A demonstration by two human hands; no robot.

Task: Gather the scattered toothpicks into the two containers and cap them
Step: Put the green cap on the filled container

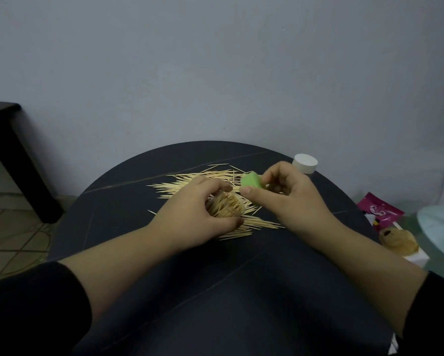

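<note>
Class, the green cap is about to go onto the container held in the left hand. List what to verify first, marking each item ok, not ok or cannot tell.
1. Left hand grips the clear container: ok.
2. Right hand pinches the green cap: ok.
3. Cap's open side faces the container's mouth: cannot tell.
4. Toothpicks inside sit below the rim: cannot tell.
5. Loose toothpicks all gathered off the table: not ok, many lie around the container.
6. White cap at the table's far edge seated on its container: cannot tell, the right hand hides what is below it.
</note>
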